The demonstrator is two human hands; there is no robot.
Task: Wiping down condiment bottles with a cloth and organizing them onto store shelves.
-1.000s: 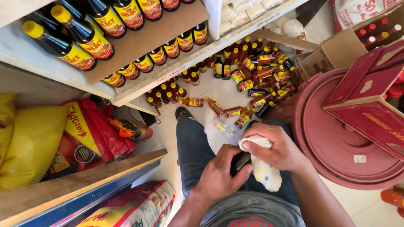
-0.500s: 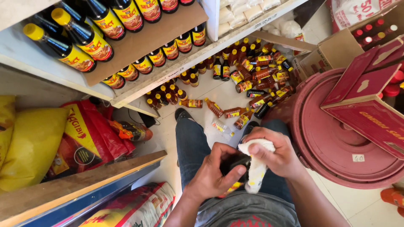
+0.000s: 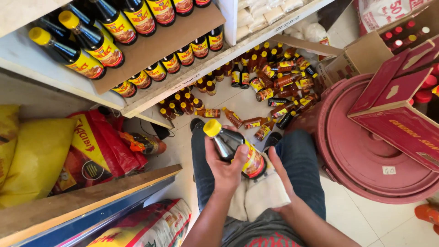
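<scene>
Bottle [image 3: 238,148] now raised, left hand [image 3: 225,165] fingers wrapped round, right hand [image 3: 279,176] prob. on cloth [image 3: 258,194]

Pale tiled floor [image 3: 356,215] between white shelving [image 3: 192,73] and a wooden ledge [image 3: 91,199] — evenly lit, shop-like

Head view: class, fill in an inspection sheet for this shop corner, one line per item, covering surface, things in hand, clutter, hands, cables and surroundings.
Surface: pale tiled floor, partly covered.
Things in hand: dark bottle with yellow cap, tilted; white cloth under it.
Clutter: many small bottles on the floor, some lying flat.
Hands: left hand grips the bottle; right hand presses the cloth against its base.
Cables: nothing seen.
Surroundings: shelf of matching bottles, yellow sack, red bag, red round lid, red cartons.
</scene>
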